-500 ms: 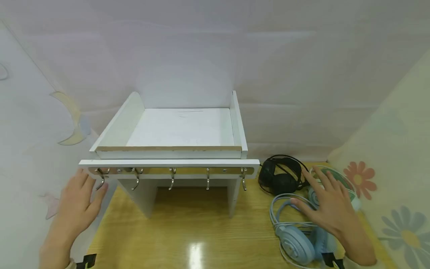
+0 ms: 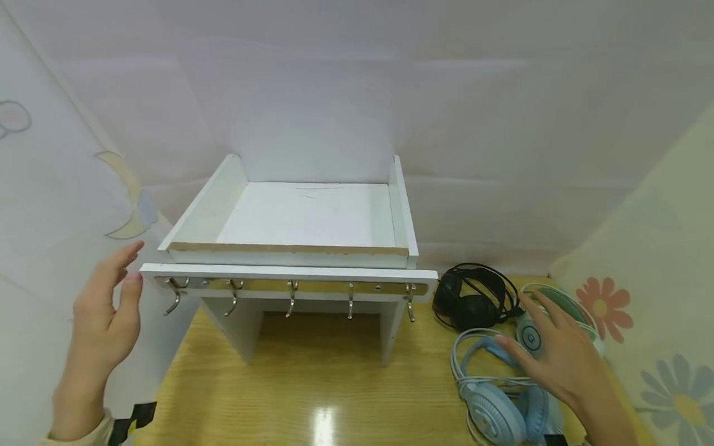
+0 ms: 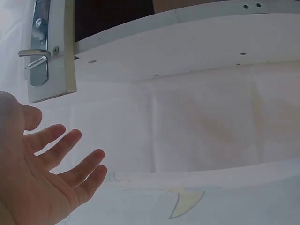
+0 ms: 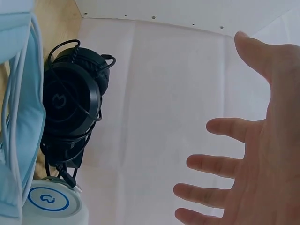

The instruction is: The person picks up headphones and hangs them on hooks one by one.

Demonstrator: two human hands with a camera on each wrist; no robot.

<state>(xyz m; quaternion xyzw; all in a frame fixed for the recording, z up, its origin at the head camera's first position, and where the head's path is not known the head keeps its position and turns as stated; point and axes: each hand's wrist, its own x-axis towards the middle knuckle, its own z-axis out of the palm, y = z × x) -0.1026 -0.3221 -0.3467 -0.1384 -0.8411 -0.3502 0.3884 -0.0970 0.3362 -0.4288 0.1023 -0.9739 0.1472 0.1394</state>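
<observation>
My left hand (image 2: pixel 103 316) hovers beside the left end of a white shelf (image 2: pixel 290 273) with a row of metal hooks (image 2: pixel 291 298) along its front. Its fingers are loosely bent and hold nothing; the left wrist view puts the fingertips just off the hook rail's end (image 3: pixel 54 51). Over the headphones at the right, my right hand (image 2: pixel 569 365) is spread with nothing in it. Black headphones (image 2: pixel 474 300) lie by the shelf's right side, light blue headphones (image 2: pixel 493 402) in front of them. White-and-green headphones (image 2: pixel 531 337) are partly hidden behind the right hand.
The shelf stands on a wooden table (image 2: pixel 312 390) against a white cloth backdrop (image 2: pixel 474 124). Patterned cloth walls (image 2: pixel 658 260) enclose the left and right sides. Cables are wound about the headphones.
My left hand has moved left and slightly up, away from the shelf's end. The right hand has shifted a little right and down in view. The head view has shifted slightly.
</observation>
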